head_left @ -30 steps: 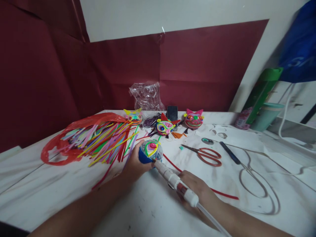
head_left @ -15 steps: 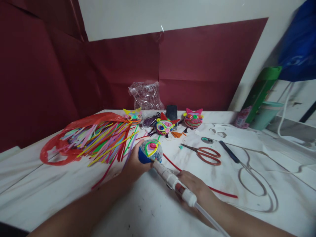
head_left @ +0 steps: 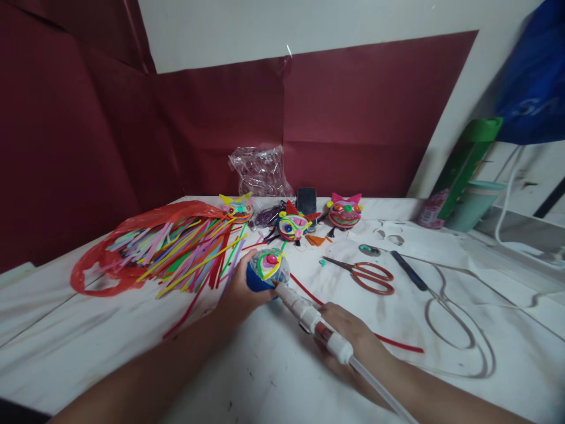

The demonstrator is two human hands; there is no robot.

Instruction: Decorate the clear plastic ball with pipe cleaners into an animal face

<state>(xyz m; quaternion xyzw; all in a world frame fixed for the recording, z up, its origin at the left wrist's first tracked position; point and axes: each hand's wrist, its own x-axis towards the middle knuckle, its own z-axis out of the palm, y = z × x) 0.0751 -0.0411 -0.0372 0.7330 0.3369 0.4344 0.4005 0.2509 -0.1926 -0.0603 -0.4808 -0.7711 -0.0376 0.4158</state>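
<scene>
A round ball (head_left: pixel 268 269), blue below and decorated with yellow, green and pink strips, is held in my left hand (head_left: pixel 243 290), near the middle of the table. My right hand (head_left: pixel 346 335) is wrapped round a white glue gun (head_left: pixel 304 312), with a clear stick trailing from its back end. The gun's tip is at the ball's lower right side; whether it touches is too small to tell. A red pipe cleaner (head_left: pixel 399 343) lies partly behind my right hand. Just beyond the ball sits a colourful decorated head (head_left: pixel 292 226) with red horns.
Many pipe cleaners (head_left: pixel 189 253) spill from a red plastic bag (head_left: pixel 83 277) at left. Orange-handled scissors (head_left: pixel 373 278), a dark-handled tool (head_left: pixel 410 271) and a tape roll (head_left: pixel 369 251) lie at right. Behind are a pink head (head_left: pixel 345 212), a yellow-horned head (head_left: pixel 238 206) and a phone (head_left: pixel 306 201).
The glue gun's tip has shifted slightly up and right along the ball, and the ball has tilted a little. The view has moved very slightly.
</scene>
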